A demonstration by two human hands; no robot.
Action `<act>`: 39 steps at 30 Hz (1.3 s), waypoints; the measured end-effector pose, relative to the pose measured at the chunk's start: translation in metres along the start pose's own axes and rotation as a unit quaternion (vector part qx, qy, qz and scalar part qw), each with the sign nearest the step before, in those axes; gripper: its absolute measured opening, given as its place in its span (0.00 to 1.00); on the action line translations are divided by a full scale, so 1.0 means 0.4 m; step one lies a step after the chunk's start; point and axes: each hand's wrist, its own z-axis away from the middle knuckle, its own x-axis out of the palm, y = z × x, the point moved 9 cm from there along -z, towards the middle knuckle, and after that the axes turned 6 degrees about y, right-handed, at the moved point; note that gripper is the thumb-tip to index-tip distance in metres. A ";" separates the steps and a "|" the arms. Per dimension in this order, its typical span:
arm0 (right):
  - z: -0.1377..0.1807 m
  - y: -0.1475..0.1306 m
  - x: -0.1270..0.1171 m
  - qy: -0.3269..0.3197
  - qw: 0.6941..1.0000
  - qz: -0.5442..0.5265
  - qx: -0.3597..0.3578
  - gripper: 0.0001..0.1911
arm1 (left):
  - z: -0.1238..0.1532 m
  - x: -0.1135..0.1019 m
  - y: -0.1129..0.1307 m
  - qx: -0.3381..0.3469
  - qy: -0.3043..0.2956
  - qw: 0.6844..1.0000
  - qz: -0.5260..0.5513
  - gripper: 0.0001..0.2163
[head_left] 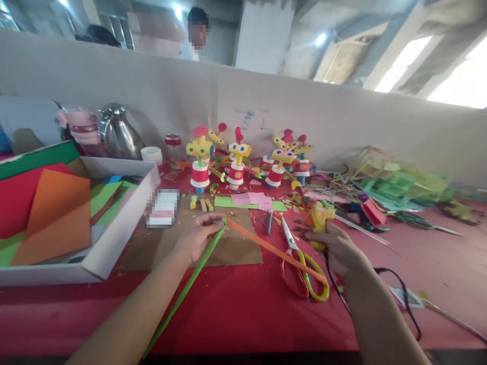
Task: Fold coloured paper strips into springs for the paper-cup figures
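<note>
My left hand (pixel 200 235) pinches the joined ends of a green paper strip (pixel 194 276) and an orange paper strip (pixel 270 246) between thumb and fingertips. The green strip hangs toward the table's front edge, while the orange one slants right across the scissors (pixel 304 271), which have one red and one yellow handle loop. On the right, my right hand (pixel 335 243) is wrapped round a yellow glue gun (pixel 323 217) with a black cord; its fingers are slightly blurred. Beneath my left hand lies a brown board (pixel 232 253). A dark pen-like stick (pixel 270 222) lies left of the scissor blades.
Several paper-cup figures (pixel 236 175) stand at the back. A white box (pixel 125 187) of coloured paper is at left, near a steel jug (pixel 119 134). Green and pink paper pieces (pixel 262 201) lie mid-table; a heap of green paper (pixel 403 177) sits right. A person (pixel 196 35) is beyond the partition.
</note>
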 end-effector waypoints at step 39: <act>0.234 -0.147 0.222 -0.092 0.908 0.286 -0.292 0.09 | 0.028 0.028 0.029 0.066 -0.072 0.995 0.005 0.14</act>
